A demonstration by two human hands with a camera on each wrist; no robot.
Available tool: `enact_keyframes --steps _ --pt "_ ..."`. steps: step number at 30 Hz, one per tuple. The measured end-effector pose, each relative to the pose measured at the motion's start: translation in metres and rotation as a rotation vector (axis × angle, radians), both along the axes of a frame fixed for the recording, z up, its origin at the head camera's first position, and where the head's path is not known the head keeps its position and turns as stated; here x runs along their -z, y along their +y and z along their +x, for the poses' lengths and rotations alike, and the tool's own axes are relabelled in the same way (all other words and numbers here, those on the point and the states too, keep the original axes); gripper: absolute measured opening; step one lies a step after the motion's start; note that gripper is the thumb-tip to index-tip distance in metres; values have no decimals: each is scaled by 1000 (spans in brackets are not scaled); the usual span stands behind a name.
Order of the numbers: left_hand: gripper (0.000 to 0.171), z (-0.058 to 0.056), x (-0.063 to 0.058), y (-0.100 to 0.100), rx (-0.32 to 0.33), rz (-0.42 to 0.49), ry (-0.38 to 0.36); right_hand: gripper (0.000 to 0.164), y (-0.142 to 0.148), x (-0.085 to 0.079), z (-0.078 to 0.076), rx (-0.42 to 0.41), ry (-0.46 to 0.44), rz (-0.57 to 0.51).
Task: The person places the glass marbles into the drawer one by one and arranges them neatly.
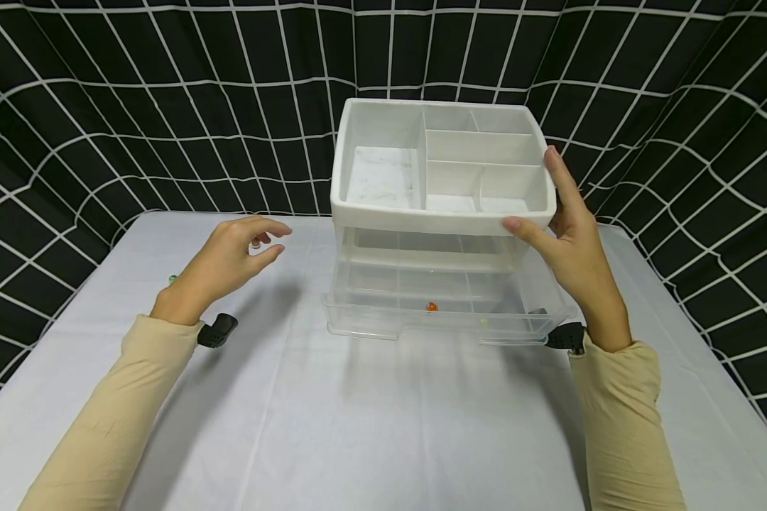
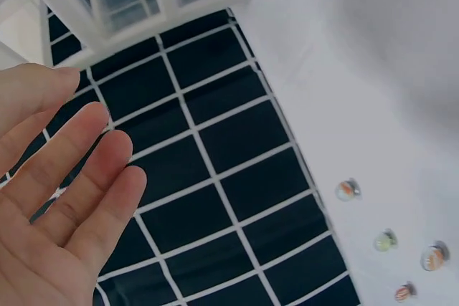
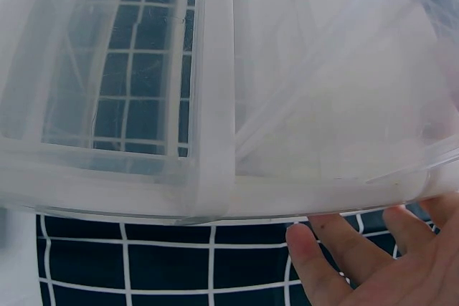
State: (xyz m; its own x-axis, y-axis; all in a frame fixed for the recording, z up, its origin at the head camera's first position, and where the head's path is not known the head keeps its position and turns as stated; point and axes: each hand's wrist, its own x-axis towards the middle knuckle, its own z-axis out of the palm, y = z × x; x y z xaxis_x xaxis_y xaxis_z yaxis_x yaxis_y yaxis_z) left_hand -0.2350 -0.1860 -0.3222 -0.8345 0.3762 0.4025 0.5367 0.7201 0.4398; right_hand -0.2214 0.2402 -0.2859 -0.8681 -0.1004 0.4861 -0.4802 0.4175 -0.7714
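Observation:
A white drawer organizer [image 1: 444,221] with a divided top tray stands at the table's far side. Its clear lower drawer [image 1: 364,323] is pulled out toward me. Inside lies an orange marble [image 1: 432,306], and a faint yellow-green spot shows near the drawer front. My right hand [image 1: 572,245] grips the organizer's upper right corner, thumb on the front rim and fingers along the side. In the right wrist view, fingertips [image 3: 305,241] meet the organizer's edge. Off to the left, my left hand [image 1: 226,259] hovers with loosely bent fingers, holding nothing.
Several marbles lie on the white cloth in the left wrist view, among them an orange-striped marble [image 2: 433,257] and a green marble [image 2: 385,240]. A black cloth [image 1: 262,106] with a white grid hangs behind and beside the white-covered table [image 1: 358,440].

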Motion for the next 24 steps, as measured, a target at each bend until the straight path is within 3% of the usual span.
enact_keyframes --steps 10,24 --pt "25 -9 11 -12 -58 21 -85 90 0 0 0 4 2 9" --pt "33 -24 22 -26 -144 -22 -234 89 0 0 0 6 4 12"
